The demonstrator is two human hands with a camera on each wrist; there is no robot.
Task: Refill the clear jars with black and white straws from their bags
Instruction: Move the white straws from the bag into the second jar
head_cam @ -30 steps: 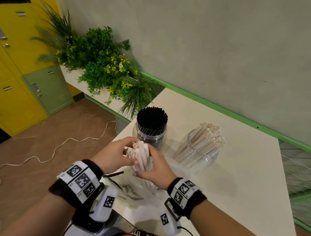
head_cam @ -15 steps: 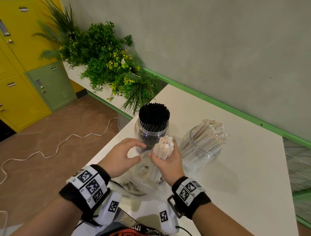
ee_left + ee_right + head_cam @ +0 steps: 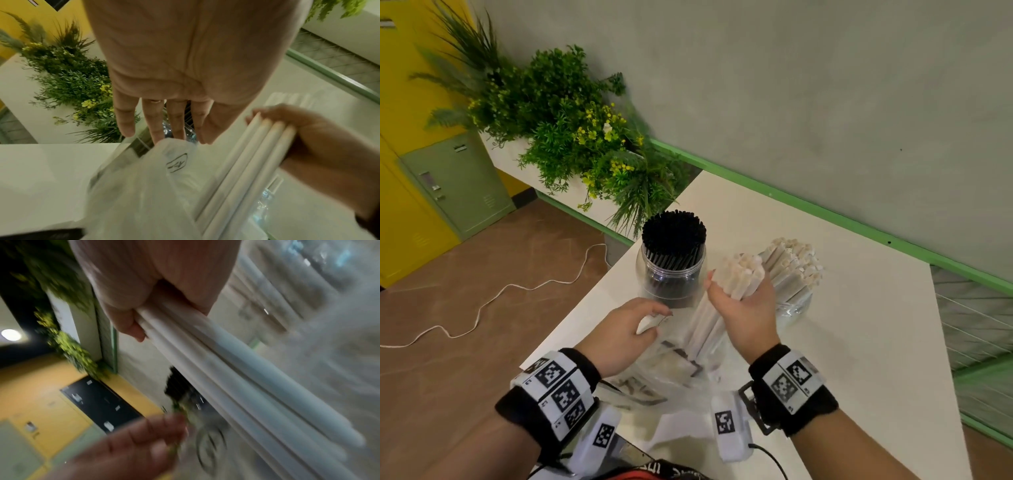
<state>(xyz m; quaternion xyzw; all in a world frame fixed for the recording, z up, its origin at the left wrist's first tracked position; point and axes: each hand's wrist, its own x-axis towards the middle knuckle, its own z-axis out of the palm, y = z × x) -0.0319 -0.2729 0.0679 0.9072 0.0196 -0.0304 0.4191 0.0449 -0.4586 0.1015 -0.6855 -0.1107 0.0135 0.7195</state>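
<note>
A clear jar (image 3: pixel 671 277) packed with black straws (image 3: pixel 674 229) stands near the table's left edge. To its right, a second clear jar (image 3: pixel 792 306) holds white straws (image 3: pixel 796 265) leaning right. My right hand (image 3: pixel 739 298) grips a bundle of white straws (image 3: pixel 738 274) between the two jars; their lower ends still reach into the clear plastic bag (image 3: pixel 674 373). In the right wrist view my right hand (image 3: pixel 144 301) wraps the bundle (image 3: pixel 236 378). My left hand (image 3: pixel 631 325) hovers with relaxed fingers (image 3: pixel 156 123) at the bag's top edge (image 3: pixel 174 146).
A planter of green plants (image 3: pixel 571 137) stands beyond the table's far left corner. The white table (image 3: pixel 859 342) ends at the left, close to the black jar, over a brown floor with a white cable (image 3: pixel 482 308). Yellow and green lockers (image 3: pixel 448 185) stand at the far left.
My right hand has lifted the white straw bundle up out of the bag and carried it right, towards the white straw jar. My left hand has let go of the bundle and stayed by the bag.
</note>
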